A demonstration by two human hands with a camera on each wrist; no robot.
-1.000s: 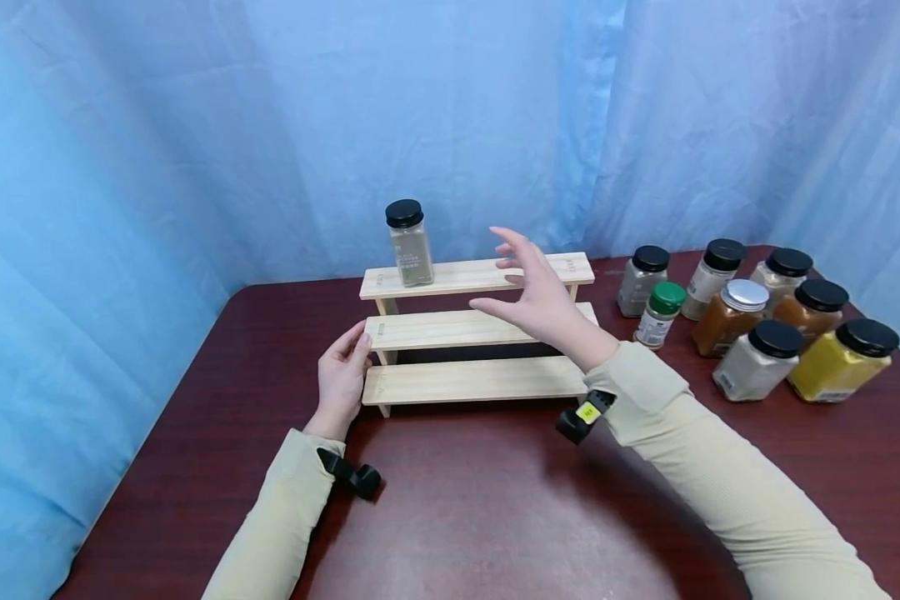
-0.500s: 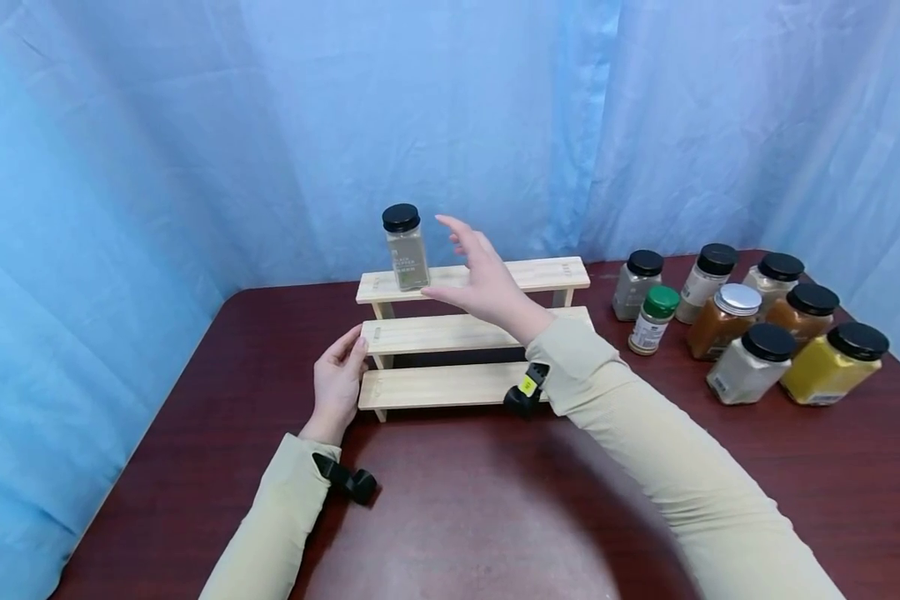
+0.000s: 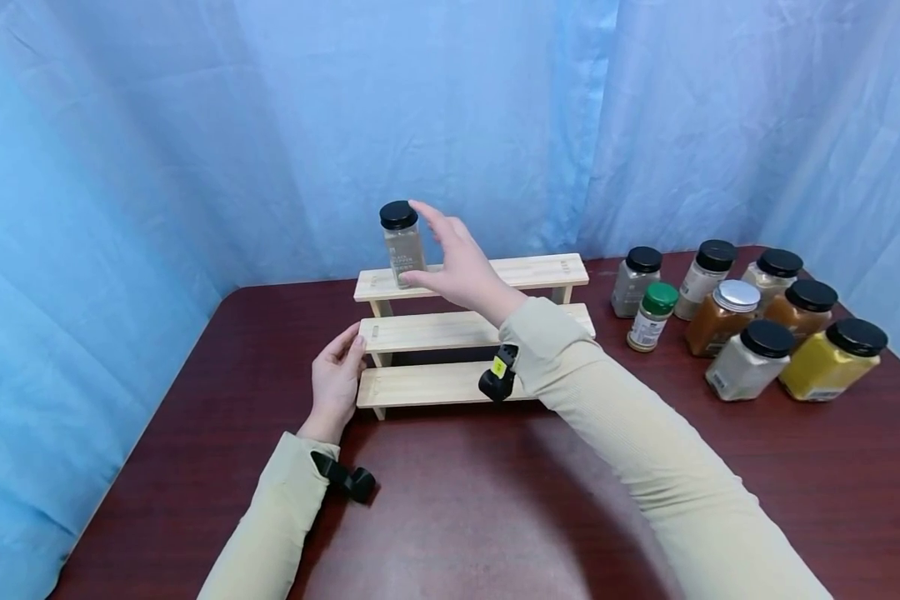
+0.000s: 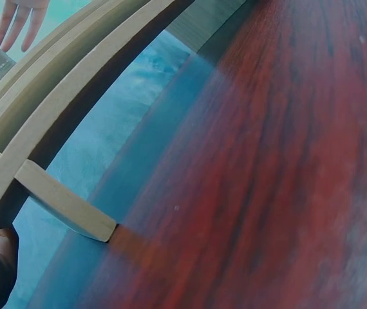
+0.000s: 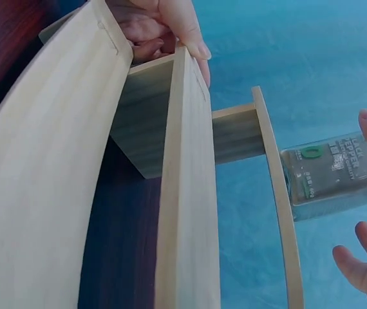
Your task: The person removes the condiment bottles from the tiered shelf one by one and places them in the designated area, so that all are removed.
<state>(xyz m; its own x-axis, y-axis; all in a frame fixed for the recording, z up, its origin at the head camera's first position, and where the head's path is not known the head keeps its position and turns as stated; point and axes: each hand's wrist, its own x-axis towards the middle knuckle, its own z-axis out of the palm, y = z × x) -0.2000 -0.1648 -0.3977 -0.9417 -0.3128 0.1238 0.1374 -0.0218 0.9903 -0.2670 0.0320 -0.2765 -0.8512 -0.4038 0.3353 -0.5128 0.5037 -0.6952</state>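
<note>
A three-step wooden rack (image 3: 427,332) stands on the table. My left hand (image 3: 333,379) grips the left end of its middle step, thumb against the board's end in the right wrist view. On the top step, near the left end, a pepper jar (image 3: 403,248) with a black lid stands upright. My right hand (image 3: 461,265) is around the jar's right side, thumb in front of it and index finger by the lid. From the right wrist view, the fingers (image 5: 364,264) are spread and stand apart from the jar's glass.
Several spice jars stand in a group at the right: a small green-lidded one (image 3: 651,317), a silver-lidded one (image 3: 723,317), a yellow one (image 3: 832,358) and black-lidded ones. A blue curtain (image 3: 450,108) hangs behind the dark red table (image 3: 435,483).
My right hand has moved left across the top step and reached the pepper jar. My left hand keeps its grip on the rack. The jar stays on the step.
</note>
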